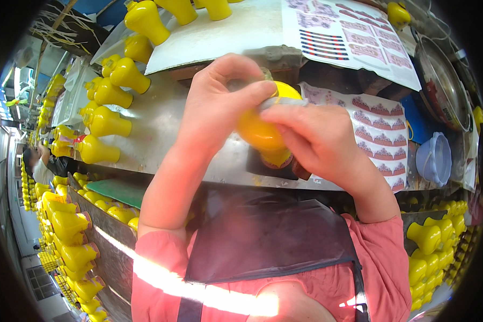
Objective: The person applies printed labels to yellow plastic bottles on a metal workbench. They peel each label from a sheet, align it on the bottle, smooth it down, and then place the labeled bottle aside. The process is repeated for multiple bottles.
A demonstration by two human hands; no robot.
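A glossy yellow vase [258, 132] stands in front of me at the bench edge, its narrow neck toward the far side. My left hand [220, 99] curls around the neck, the thumb pressed on the upper shoulder. My right hand [319, 134] is closed at the vase's right side, thumb and fingers pinching a thin greyish-white ribbed strip [285, 101] that lies across the shoulder. What exactly the strip is cannot be made out. A dark support [300, 170] shows partly beneath the vase; its rest is hidden.
Printed decal sheets lie on the right, one [378, 134] near and one [354, 37] farther off. Beyond them are a round metal pan [443, 80] and a lilac-blue basin [434, 158]. Several yellow vases [110, 121] stand left on the metal bench [161, 115]. Another person [39, 167] is at far left.
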